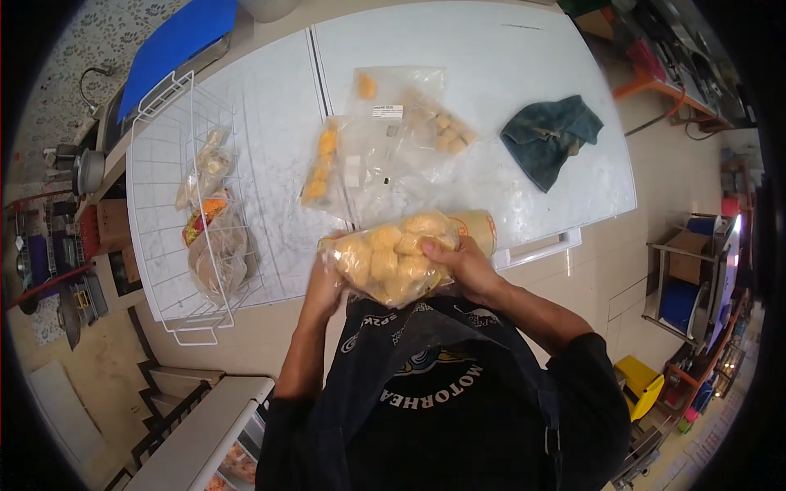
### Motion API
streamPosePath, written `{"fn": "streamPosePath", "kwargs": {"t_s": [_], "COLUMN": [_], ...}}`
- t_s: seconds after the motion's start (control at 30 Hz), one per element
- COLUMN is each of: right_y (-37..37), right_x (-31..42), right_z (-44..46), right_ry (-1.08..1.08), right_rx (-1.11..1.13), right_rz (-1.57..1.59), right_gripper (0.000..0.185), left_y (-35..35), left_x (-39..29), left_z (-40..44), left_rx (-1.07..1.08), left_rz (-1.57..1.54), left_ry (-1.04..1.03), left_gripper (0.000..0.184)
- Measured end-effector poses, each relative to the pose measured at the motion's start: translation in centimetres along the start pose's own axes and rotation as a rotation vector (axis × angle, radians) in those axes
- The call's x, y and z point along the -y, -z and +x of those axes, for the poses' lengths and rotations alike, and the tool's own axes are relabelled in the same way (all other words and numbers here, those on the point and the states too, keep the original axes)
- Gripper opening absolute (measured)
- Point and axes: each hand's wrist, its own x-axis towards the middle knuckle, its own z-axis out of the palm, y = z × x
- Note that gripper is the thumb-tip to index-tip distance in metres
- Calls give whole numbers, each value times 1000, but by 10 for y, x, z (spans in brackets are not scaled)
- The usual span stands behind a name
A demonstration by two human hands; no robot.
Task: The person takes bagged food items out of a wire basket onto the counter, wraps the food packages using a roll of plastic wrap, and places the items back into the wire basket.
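- Held mid-frame, the bag (389,260) is thin clear plastic, glossy and creased; the yellow pieces (381,266) inside look rough and ridged.
- Flat bags (372,176) beyond: crinkly, shiny plastic, with a matt, paper-like label (386,113).
- White surface (467,41): smooth, low sheen, scuffed.
- Upper right, dark rumpled cloth (553,135), quite matt.
- At left, a smooth, white-coated wire basket (193,331).
- Floor (602,274) at right: polished-looking tile.
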Motion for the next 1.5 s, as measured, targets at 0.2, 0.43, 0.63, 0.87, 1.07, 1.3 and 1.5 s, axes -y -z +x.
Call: {"fn": "streamPosePath", "kwargs": {"t_s": [0.2, 0.43, 0.63, 0.87, 1.07, 1.3, 1.5], "right_y": [-9, -2, -7, -16, 24, 45, 39], "right_x": [16, 15, 74, 73, 67, 29, 29], "right_z": [6, 30, -16, 2, 36, 52, 73], "right_ry": [-265, -244, 419, 581, -29, -543, -739], "right_rx": [26, 63, -89, 306, 501, 339, 369], "right_rz": [289, 20, -1529, -1333, -1040, -653, -590], "right_gripper": [42, 50, 67, 98, 72, 32, 47], "left_y": [-43, -37, -40, -43, -56, -26, -46], "left_x": [-67, -28, -50, -45, -9, -81, -40], "left_z": [-46, 25, 10, 43, 37, -35, -10], "left_rx": [36, 65, 141, 348, 480, 483, 413], "left_rz": [1380, 1263, 1029, 60, -272, 926, 916], "left_ry": [-934, -1082, -842, 236, 534, -451, -157], "left_gripper": [58, 59, 40, 44, 57, 66, 51]}}
